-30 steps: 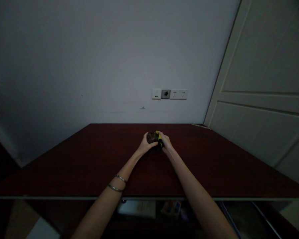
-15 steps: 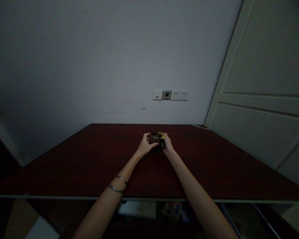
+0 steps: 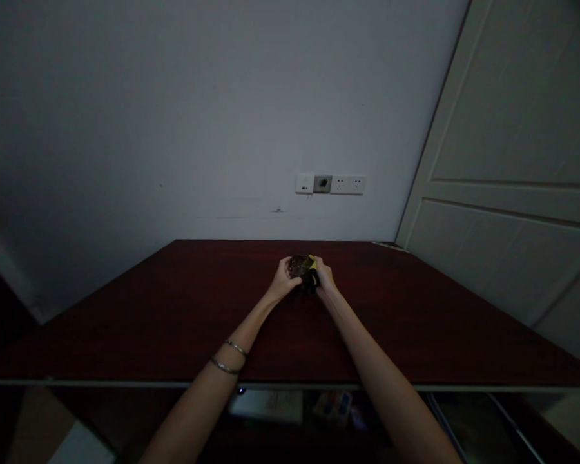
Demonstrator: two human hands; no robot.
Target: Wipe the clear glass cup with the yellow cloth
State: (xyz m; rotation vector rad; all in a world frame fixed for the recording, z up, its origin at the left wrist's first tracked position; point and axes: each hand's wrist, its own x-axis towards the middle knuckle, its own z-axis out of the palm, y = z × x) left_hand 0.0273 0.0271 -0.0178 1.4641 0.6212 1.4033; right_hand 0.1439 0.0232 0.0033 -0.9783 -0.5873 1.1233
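Note:
Both my arms reach far out over a dark red wooden table point(image 3: 174, 322). My left hand point(image 3: 284, 281) and my right hand point(image 3: 323, 278) close from either side on a small dark object with a yellow part point(image 3: 303, 269), held just above or on the tabletop near the far middle. The room is dim, so I cannot make out what the object is. Two thin bracelets point(image 3: 229, 357) sit on my left forearm.
A white wall stands behind the table, with a row of power sockets point(image 3: 330, 184) above the far edge. A pale panelled door point(image 3: 517, 193) fills the right side. Below the table's near edge lie papers or boxes point(image 3: 270, 406) in shadow.
My hands have stayed in the same spot. The fingers have shifted slightly around the small object, turning it a little between them.

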